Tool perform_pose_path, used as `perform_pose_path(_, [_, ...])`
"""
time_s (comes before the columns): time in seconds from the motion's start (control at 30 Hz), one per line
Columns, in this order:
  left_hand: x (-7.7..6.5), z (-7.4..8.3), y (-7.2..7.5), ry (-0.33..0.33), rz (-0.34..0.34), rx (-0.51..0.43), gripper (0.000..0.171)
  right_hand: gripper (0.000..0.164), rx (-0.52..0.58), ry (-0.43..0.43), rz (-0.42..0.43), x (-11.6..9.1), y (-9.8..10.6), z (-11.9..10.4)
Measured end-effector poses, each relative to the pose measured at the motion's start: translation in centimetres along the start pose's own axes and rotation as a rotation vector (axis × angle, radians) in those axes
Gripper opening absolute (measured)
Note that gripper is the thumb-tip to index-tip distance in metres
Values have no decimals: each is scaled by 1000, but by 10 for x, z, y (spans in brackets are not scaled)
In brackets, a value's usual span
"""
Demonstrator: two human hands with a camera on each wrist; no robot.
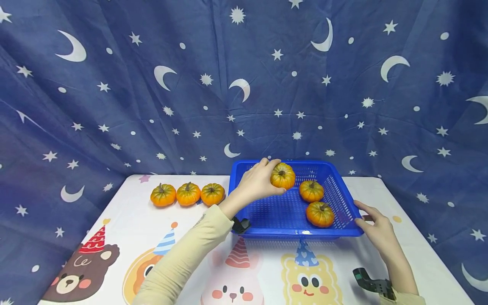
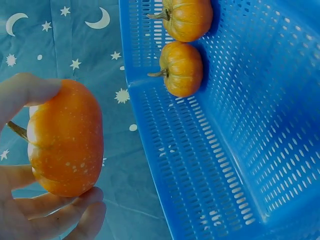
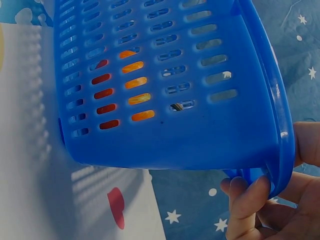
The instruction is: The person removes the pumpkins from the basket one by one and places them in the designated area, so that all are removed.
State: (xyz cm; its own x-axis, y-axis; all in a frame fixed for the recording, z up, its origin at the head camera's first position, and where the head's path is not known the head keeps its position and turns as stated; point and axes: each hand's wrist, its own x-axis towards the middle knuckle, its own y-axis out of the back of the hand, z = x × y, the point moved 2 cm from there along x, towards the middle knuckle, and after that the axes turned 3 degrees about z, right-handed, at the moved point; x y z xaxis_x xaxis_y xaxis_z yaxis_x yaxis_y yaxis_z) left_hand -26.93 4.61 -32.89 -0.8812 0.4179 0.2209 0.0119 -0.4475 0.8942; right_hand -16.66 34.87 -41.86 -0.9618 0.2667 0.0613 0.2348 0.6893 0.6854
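My left hand (image 1: 256, 181) grips a small orange pumpkin (image 1: 283, 176) over the blue plastic basket (image 1: 267, 232). In the left wrist view, thumb and fingers lie around the sides of this pumpkin (image 2: 70, 142), its stem toward the palm. Two more pumpkins, one farther back (image 1: 311, 191) and one nearer (image 1: 320, 214), rest inside the basket on its right side. At the basket's right edge, my right hand (image 1: 381, 233) holds the rim; the right wrist view shows fingers (image 3: 245, 200) curled under it. Orange shows through the basket's side slots there.
Three pumpkins stand in a row on the table left of the basket: left (image 1: 163, 195), middle (image 1: 188, 194) and right (image 1: 212, 194). The white tablecloth (image 1: 183, 271) bears cartoon animals. Directly behind the table hangs a blue curtain (image 1: 267, 106) with moons and stars.
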Motion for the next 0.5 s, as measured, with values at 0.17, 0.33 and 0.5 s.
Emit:
perform_pose_path(0.17, [-16,-8,8,-2,50,-3,82,54,-5,-4,-9,-1,1,-1])
perform_pose_path(0.33, [-32,-18,15,11,104,-7,81,54,-14,-9,-8,-1,2,-1])
perform_pose_path(0.5, [-47,-28,18,40,140,-39,81,56,-5,-20,-18,9,-3,14])
